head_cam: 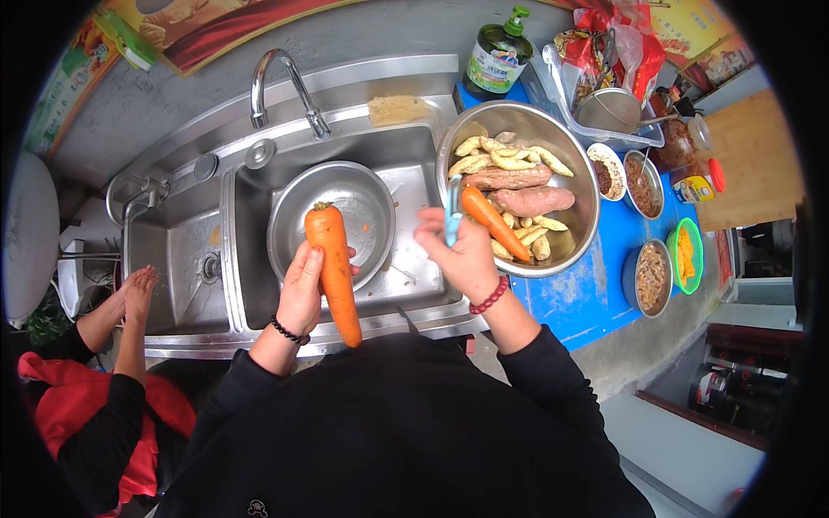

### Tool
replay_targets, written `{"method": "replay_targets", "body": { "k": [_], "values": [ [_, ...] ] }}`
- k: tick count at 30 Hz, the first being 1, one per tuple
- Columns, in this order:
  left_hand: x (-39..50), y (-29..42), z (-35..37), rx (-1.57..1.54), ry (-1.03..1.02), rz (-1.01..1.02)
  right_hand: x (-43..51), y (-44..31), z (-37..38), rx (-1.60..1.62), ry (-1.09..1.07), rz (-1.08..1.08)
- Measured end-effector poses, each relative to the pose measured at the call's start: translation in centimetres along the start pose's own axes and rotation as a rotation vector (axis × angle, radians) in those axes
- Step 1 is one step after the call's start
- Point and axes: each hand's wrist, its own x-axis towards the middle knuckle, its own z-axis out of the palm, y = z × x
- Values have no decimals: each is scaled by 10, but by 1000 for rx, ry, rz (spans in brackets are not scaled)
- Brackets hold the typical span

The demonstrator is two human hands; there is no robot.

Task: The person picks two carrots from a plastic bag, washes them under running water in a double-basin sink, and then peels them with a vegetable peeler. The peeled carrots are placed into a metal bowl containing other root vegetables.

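My left hand (pixel 303 285) is closed around a large carrot (pixel 333 272), its stem end up, above a steel bowl (pixel 280 239) in the sink. In my right hand (pixel 463 252) is a light blue peeler (pixel 452 217), held upright near the rim of a large steel basin (pixel 586 239). That basin holds another carrot (pixel 495 223), two reddish sweet potatoes (pixel 534 201) and several small pale yellow-green tubers (pixel 511 160). A small orange scrap lies in the steel bowl. The peeler does not touch the held carrot.
A curved faucet (pixel 285 61) rises behind the sink. At the left, another person's hands (pixel 138 291) are over the smaller basin (pixel 188 259). A green pump bottle (pixel 497 61), a plastic bin (pixel 583 133), food bowls (pixel 647 278) and a green basket (pixel 698 246) stand at the right.
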Motion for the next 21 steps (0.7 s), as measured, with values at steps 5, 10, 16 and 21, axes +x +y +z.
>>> {"method": "replay_targets", "body": {
  "k": [5, 10, 16, 21],
  "values": [
    [4, 9, -13, -38, 68, -109, 5, 19, -94, -913, 172, 141],
    [14, 12, -10, -297, 9, -209, 10, 40, -109, -941, -30, 311],
    [31, 18, -6, -585, -95, -275, 15, 47, -101, -1099, -19, 217],
    [34, 25, -11, -604, -166, -302, 13, 48, -110, -1006, 5, 257]
  ]
}}
